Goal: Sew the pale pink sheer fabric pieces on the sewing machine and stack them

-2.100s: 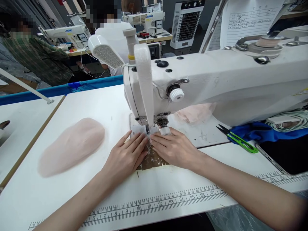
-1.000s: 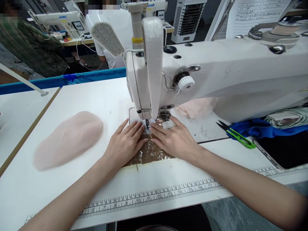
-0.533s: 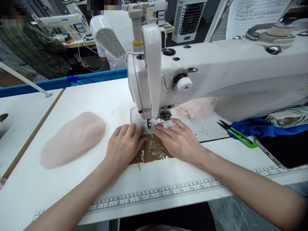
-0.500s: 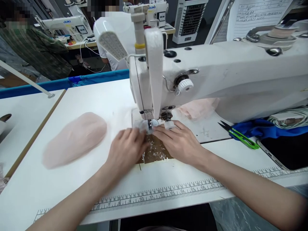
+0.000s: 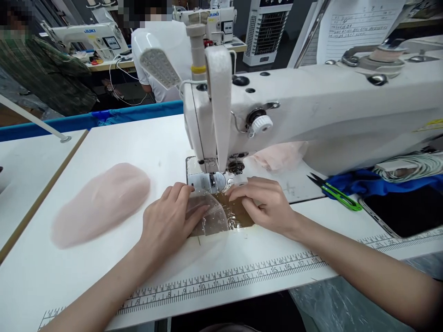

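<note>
A sheer, pale curved piece of fabric (image 5: 216, 216) lies over the brown taped patch (image 5: 244, 214) in front of the sewing machine's presser foot (image 5: 213, 180). My left hand (image 5: 169, 212) grips its left side, thumb on top. Just right of the foot, my right hand (image 5: 268, 203) has its fingers curled into a pinch; what is between the fingertips, if anything, cannot be made out. The white sewing machine (image 5: 218, 110) stands over both hands. Left of my left hand rests a pale pink sheer fabric piece (image 5: 104, 203).
More pink fabric (image 5: 282, 154) lies beneath the machine arm. To the right are green thread snips (image 5: 341, 196), a blue cloth (image 5: 367, 182) and a phone (image 5: 404, 210). A printed ruler (image 5: 218, 281) runs along the front edge. Two people sit beyond the table.
My left hand has moved left and back from the foot, and the sheer piece now shows under its thumb. My right hand has lifted slightly and curled its fingers. The view has shifted a little.
</note>
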Motion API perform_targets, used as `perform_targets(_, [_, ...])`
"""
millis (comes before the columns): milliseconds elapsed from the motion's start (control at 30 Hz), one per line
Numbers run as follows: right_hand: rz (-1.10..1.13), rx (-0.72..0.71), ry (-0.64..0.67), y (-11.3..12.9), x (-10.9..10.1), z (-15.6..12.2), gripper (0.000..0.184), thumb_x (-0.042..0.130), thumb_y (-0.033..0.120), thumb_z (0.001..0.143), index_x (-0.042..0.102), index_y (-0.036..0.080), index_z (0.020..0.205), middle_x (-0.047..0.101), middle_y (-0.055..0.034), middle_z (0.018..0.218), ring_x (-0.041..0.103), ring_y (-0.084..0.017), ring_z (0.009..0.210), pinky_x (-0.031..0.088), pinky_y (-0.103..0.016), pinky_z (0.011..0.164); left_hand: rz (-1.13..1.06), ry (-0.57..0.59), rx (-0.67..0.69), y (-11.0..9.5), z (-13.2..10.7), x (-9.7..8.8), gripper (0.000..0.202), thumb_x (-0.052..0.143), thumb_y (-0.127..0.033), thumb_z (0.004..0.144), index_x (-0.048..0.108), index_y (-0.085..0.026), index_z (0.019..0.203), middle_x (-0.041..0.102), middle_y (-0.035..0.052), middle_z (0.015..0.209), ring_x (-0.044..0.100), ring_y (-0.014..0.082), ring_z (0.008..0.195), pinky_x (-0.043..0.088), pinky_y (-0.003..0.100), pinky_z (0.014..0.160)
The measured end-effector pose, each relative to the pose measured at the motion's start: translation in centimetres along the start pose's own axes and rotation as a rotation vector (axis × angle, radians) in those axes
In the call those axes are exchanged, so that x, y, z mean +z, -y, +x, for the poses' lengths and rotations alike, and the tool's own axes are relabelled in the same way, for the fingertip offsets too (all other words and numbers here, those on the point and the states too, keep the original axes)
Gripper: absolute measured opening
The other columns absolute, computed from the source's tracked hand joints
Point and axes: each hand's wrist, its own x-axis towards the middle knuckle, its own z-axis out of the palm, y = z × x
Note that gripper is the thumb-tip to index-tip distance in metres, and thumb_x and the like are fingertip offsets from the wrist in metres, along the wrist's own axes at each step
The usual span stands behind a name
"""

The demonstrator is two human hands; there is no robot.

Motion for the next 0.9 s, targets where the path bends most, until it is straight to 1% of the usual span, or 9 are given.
perform_targets(100, [0.126, -0.007, 0.052, 0.4, 0.1, 0.0, 0.035, 0.04, -0.001, 0.077, 0.069, 0.016, 0.089, 0.074, -0.0048, 0.087, 0.069, -0.015, 0.083, 0.057, -0.029, 0.07, 0.019, 0.029, -0.077, 0.0, 0.1, -0.5, 0.036, 0.042, -0.052, 0.094, 0.055, -0.019, 0.103, 0.065, 0.0045, 0.102, 0.062, 0.0183, 0.076, 0.025, 0.025, 0.041])
perform_targets(200, [0.214, -0.085, 0.179, 0.9, 0.1, -0.2, 0.042, 0.039, 0.0, 0.075, 0.068, 0.018, 0.099, 0.074, -0.0037, 0.093, 0.069, -0.015, 0.087, 0.057, -0.031, 0.073, 0.033, 0.096, -0.129, 0.2, 0.1, -0.8, 0.036, 0.044, -0.053, 0.092, 0.055, -0.02, 0.099, 0.065, 0.003, 0.093, 0.059, 0.0173, 0.067, 0.021, 0.025, 0.04])
perform_targets(333, [0.122, -0.144, 0.36, 1.0, 0.0, -0.5, 0.038, 0.043, 0.004, 0.069, 0.071, 0.017, 0.091, 0.072, -0.0011, 0.073, 0.064, -0.015, 0.063, 0.051, -0.027, 0.054, 0.03, 0.142, -0.115, 0.4, 0.2, -0.5, 0.031, 0.044, -0.047, 0.093, 0.056, -0.019, 0.089, 0.063, 0.0027, 0.087, 0.057, 0.0156, 0.065, 0.02, 0.026, 0.042])
perform_targets(467, [0.101, -0.055, 0.335, 0.3, -0.1, -0.5, 0.035, 0.041, 0.005, 0.069, 0.072, 0.017, 0.084, 0.07, -0.0001, 0.065, 0.061, -0.013, 0.055, 0.05, -0.027, 0.054, -0.01, 0.131, -0.095, 0.6, 0.1, -0.2, 0.027, 0.039, -0.035, 0.097, 0.057, -0.02, 0.086, 0.063, 0.0013, 0.086, 0.056, 0.0146, 0.067, 0.019, 0.026, 0.045])
perform_targets(567, [0.117, 0.03, 0.32, -0.2, -0.1, -0.3, 0.032, 0.042, 0.006, 0.072, 0.071, 0.018, 0.078, 0.07, 0.0002, 0.066, 0.064, -0.013, 0.058, 0.051, -0.026, 0.057, -0.152, 0.132, -0.122, 0.8, 0.3, -0.5, 0.031, 0.036, -0.036, 0.098, 0.055, -0.02, 0.079, 0.061, -0.0011, 0.08, 0.05, 0.0124, 0.061, 0.022, 0.026, 0.047])
perform_targets(667, [0.055, 0.123, 0.248, 0.2, 0.0, -0.2, 0.026, 0.046, 0.008, 0.076, 0.071, 0.018, 0.077, 0.07, -0.0005, 0.067, 0.061, -0.012, 0.056, 0.048, -0.024, 0.052, -0.441, 0.17, -0.162, 0.9, 0.4, -0.9, 0.035, 0.036, -0.036, 0.097, 0.047, -0.019, 0.069, 0.055, -0.0035, 0.069, 0.045, 0.0106, 0.057, 0.028, 0.025, 0.052])
perform_targets(767, [0.1, 0.266, 0.16, 1.7, 0.1, -0.1, 0.023, 0.055, 0.017, 0.084, 0.069, 0.018, 0.102, 0.07, -0.0021, 0.075, 0.056, -0.01, 0.051, 0.046, -0.023, 0.047, -0.719, 0.223, -0.165, 0.5, 0.4, -1.0, 0.037, 0.037, -0.037, 0.097, 0.039, -0.019, 0.065, 0.047, -0.0048, 0.06, 0.041, 0.0103, 0.055, 0.031, 0.024, 0.052])
perform_targets(833, [0.296, 0.469, 0.25, 2.7, 0.2, 0.0, 0.041, 0.061, 0.023, 0.086, 0.057, 0.02, 0.126, 0.068, 0.0009, 0.07, 0.053, -0.009, 0.045, 0.047, -0.022, 0.046, -0.838, 0.228, -0.129, -0.1, 0.4, -0.9, 0.038, 0.037, -0.039, 0.097, 0.038, -0.02, 0.064, 0.044, -0.0051, 0.059, 0.04, 0.0101, 0.054, 0.03, 0.024, 0.051])
perform_targets(900, [0.511, 0.665, 0.368, 3.2, 0.5, 0.1, 0.049, 0.061, 0.025, 0.087, 0.048, 0.023, 0.134, 0.07, -0.0005, 0.083, 0.053, -0.006, 0.04, 0.048, -0.021, 0.044, -0.924, 0.22, -0.08, -0.6, 0.3, -0.7, 0.039, 0.036, -0.04, 0.098, 0.039, -0.02, 0.065, 0.043, -0.0048, 0.059, 0.04, 0.0101, 0.055, 0.031, 0.024, 0.051])
